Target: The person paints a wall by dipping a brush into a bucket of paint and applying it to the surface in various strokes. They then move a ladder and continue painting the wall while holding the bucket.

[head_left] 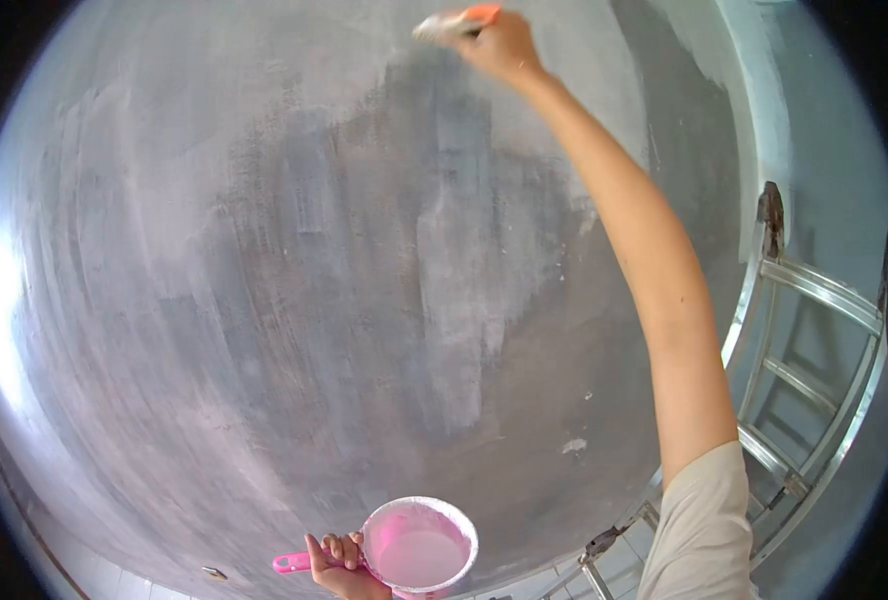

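My right hand (507, 45) is raised high with its fingers closed around a paintbrush (482, 15). The brush has an orange handle, and its whitish bristle end points left, right at the grey wall (354, 250). Low in the view, my left hand (344, 570) grips a pink plastic dipper (372, 530) by its handle near the bowl. Milky, pinkish-white liquid (422, 556) lies in the bowl, and white smears coat the rim. Darker, damp-looking streaks and paler patches run down the wall between my hands.
An aluminium ladder (824, 290) with dark-capped ends leans at the right, close to my right arm. A pale bluish wall (834, 130) adjoins the grey one there. A small object (214, 573) lies low at the left, above white floor tiles (114, 580).
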